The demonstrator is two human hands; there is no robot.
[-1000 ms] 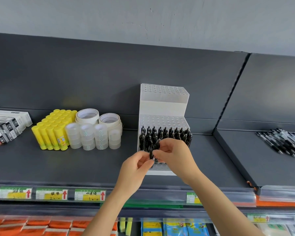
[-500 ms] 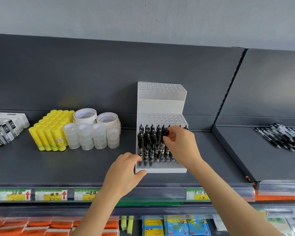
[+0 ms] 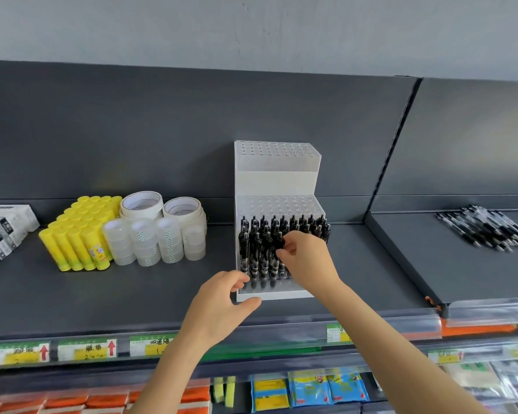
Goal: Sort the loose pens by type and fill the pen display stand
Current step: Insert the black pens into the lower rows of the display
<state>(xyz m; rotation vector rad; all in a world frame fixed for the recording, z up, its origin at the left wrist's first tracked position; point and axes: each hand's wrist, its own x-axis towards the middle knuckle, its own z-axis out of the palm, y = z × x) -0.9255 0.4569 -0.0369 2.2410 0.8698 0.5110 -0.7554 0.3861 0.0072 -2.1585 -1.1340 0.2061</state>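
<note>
Right hand (image 3: 307, 258) is pinching the top of a black pen (image 3: 277, 248) among the pens (image 3: 256, 234) standing in the lower tier of the pen display stand (image 3: 277, 180), fingers curled tight on it. Left hand (image 3: 222, 303) is sitting at the stand's front-left corner, thumb along the base lip, fingers loosely curled, holding nothing (looks like bracing). Stand is sitting on the shelf (image 3: 162, 294) near its front edge, and the middle and top tiers are showing empty holes. Loose pens (image 3: 491, 230) are lying piled on the next shelf bay to the right, well apart.

Risks, my read:
- Pens are packing tight, so seating this one could be snagging a neighbour's clip and tilting or lifting it.
- Stand looks light. Pushing down off-centre could be sliding it toward the edge if the left hand isn't bracing.
- Can't tell pen types apart from here, so mis-sorting is possible too.
</note>
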